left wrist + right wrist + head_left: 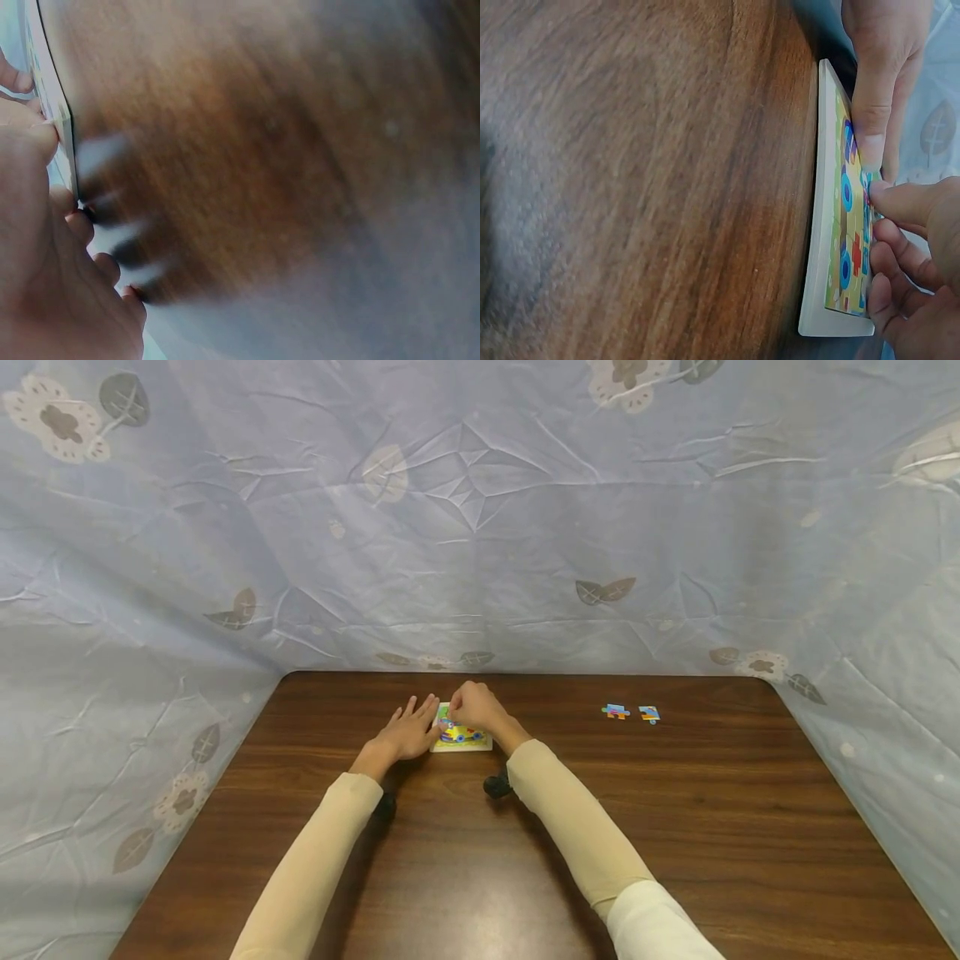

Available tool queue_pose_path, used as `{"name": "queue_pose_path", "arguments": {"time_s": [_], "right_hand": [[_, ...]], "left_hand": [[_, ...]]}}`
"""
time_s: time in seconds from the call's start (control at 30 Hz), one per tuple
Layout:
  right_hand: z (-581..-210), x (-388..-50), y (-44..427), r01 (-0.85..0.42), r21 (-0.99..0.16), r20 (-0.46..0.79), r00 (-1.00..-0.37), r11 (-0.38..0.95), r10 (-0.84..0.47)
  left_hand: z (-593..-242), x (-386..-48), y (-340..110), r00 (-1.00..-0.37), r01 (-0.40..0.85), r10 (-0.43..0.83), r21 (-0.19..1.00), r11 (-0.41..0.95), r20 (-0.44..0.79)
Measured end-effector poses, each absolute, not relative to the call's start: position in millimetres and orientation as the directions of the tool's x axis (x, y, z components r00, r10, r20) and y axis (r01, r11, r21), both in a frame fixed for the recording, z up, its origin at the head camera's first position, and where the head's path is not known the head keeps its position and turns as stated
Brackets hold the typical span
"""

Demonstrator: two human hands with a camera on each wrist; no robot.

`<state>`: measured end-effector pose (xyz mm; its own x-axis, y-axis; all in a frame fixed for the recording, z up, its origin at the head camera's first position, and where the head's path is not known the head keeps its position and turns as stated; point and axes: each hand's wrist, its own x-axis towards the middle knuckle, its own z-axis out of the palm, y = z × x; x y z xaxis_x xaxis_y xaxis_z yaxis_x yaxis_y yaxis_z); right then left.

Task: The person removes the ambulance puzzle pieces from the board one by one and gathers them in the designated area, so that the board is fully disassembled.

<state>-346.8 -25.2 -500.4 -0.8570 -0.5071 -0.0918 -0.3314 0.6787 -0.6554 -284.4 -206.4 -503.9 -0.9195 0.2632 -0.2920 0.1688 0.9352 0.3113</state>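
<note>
A small jigsaw puzzle in a white-edged tray lies near the table's far edge, its picture a bright vehicle with blue wheels. My left hand rests at its left side, fingers spread and straight, with the thumb pressing on the puzzle. From the upper right, my right hand reaches over the tray. Its thumb and curled fingers pinch a puzzle piece at the picture's surface, near the left thumb; the fingers hide most of that piece. In the left wrist view the left hand covers part of the tray edge.
Two loose puzzle pieces, one and another, lie apart on the brown wooden table to the right. A patterned cloth hangs behind the table and along both sides.
</note>
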Motion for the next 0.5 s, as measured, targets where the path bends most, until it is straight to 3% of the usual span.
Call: {"name": "queue_pose_path", "arguments": {"time_s": [0.5], "right_hand": [[-496.6,-344.7,-27.6,-0.331,-0.617,-0.127,-0.853,0.714,-0.506]], "left_hand": [[-504.9,-283.8,-205.2,-0.922,0.149,0.254,0.339,0.929,-0.291]]}}
